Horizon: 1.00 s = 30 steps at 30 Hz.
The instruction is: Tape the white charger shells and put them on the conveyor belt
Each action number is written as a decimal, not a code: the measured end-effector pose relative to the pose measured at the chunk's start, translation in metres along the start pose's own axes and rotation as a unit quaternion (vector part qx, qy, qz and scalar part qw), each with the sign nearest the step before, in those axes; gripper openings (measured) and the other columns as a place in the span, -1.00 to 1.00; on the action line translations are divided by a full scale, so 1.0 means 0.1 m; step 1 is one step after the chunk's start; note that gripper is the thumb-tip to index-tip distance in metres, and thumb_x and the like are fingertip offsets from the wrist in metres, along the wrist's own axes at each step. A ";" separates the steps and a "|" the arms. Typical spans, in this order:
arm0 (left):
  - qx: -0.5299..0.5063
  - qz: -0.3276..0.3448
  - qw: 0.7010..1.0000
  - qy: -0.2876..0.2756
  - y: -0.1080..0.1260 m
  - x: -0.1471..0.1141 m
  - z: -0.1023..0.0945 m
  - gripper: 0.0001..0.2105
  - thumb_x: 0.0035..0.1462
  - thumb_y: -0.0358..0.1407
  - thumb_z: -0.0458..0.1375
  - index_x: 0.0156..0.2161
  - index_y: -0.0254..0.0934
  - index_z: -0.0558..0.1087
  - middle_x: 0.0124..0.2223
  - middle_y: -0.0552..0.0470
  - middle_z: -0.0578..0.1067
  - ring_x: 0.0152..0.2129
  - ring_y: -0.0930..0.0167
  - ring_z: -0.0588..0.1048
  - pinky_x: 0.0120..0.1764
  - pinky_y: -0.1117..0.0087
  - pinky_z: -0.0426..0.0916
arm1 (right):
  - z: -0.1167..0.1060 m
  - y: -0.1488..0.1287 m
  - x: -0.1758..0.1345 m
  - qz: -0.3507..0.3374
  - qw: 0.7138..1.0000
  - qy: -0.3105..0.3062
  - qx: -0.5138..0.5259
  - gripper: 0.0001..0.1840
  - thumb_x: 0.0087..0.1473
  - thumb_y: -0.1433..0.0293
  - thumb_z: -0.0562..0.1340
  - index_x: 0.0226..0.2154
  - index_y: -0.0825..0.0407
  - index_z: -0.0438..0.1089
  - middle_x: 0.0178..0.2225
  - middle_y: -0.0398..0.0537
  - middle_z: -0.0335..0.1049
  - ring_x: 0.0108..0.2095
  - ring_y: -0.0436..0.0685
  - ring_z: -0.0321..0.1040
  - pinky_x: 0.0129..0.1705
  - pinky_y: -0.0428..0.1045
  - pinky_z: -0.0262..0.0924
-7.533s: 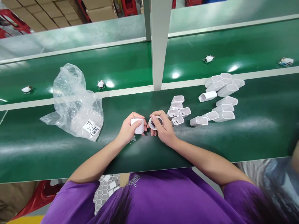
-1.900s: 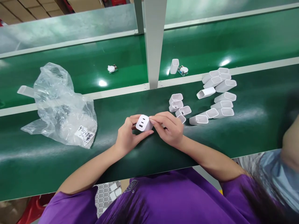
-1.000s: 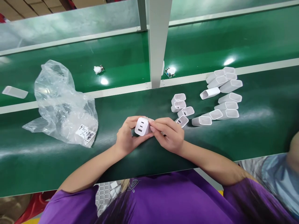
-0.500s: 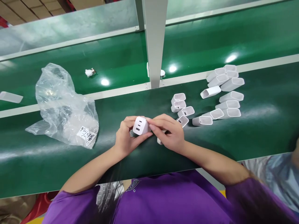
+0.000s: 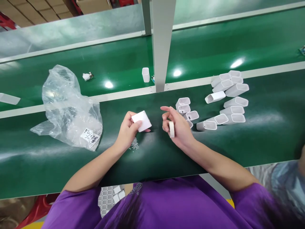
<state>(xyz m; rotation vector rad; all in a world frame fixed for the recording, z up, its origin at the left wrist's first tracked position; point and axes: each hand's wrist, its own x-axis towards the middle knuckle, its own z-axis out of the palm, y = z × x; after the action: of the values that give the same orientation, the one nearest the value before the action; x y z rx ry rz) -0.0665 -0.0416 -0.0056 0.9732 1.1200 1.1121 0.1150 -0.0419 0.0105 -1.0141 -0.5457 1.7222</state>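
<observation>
My left hand [image 5: 127, 130] grips a white charger housing [image 5: 142, 121], its thumb pressed on the plain side; the port face does not show now. Apart from it, my right hand [image 5: 177, 127] has its index finger stretched out, and the other fingers curl around a small off-white piece [image 5: 172, 129] with a rounded edge, perhaps a roll, whose kind I cannot make out. Just below my left hand lies a small heap of clear bits [image 5: 135, 143]. Right of my right hand stand several white housings [image 5: 192, 115], open end up, some with a dark port slot inside.
More white open housings [image 5: 234, 92] are grouped at the right. A clear plastic bag [image 5: 71, 105] with a handwritten label lies left. Beyond the metal post [image 5: 162, 47] runs a green belt [image 5: 114, 60] with a housing [image 5: 145, 75] and a small circuit part [image 5: 88, 76] on it.
My hands have come apart. The charger housing has turned in my left hand, hiding its ports. My right hand has moved right and opened its index finger. A housing has come into view beside the post.
</observation>
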 end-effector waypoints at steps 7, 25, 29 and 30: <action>-0.084 -0.086 0.992 0.040 0.09 0.15 -0.03 -0.66 -0.03 -0.19 0.18 -0.17 -0.35 0.36 -0.35 -0.07 0.59 -0.50 0.39 0.55 -0.56 0.45 0.47 | 0.06 0.07 -0.02 0.212 0.973 -0.086 0.037 -0.54 0.35 0.07 0.00 -0.32 0.07 0.33 -0.50 -0.17 0.37 -0.62 -0.04 0.33 -0.67 -0.14 0.26; 0.326 0.143 0.934 -0.024 0.15 -0.26 0.07 -0.70 0.00 -0.14 0.25 -0.32 -0.19 0.22 -0.48 0.20 0.45 -0.64 0.51 0.40 -0.56 0.49 0.21 | -0.06 0.17 -0.22 -0.443 0.805 -0.092 -0.385 -0.92 0.35 0.40 0.08 -0.11 -0.04 0.25 -0.48 -0.28 0.43 -0.57 -0.09 0.45 -0.54 -0.20 0.30; 0.339 0.151 0.928 -0.023 0.16 -0.26 0.09 -0.71 0.03 -0.12 0.22 -0.31 -0.19 0.20 -0.47 0.19 0.44 -0.63 0.50 0.39 -0.55 0.48 0.21 | -0.05 0.17 -0.20 -0.499 0.761 -0.063 -0.409 -0.90 0.35 0.42 0.08 -0.10 -0.04 0.26 -0.37 -0.22 0.48 -0.54 -0.10 0.44 -0.53 -0.20 0.30; 0.340 0.157 0.927 -0.023 0.15 -0.26 0.09 -0.71 0.04 -0.12 0.22 -0.31 -0.19 0.20 -0.47 0.19 0.43 -0.63 0.50 0.39 -0.55 0.48 0.21 | -0.05 0.18 -0.20 -0.510 0.750 -0.054 -0.417 -0.90 0.35 0.41 0.08 -0.10 -0.03 0.27 -0.34 -0.20 0.49 -0.54 -0.11 0.43 -0.52 -0.20 0.30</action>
<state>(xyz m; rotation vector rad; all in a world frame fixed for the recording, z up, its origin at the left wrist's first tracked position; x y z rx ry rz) -0.0624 -0.0645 0.0151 1.7623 1.3766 0.9446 0.1124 -0.0674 0.0018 -0.8828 -1.6759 0.4820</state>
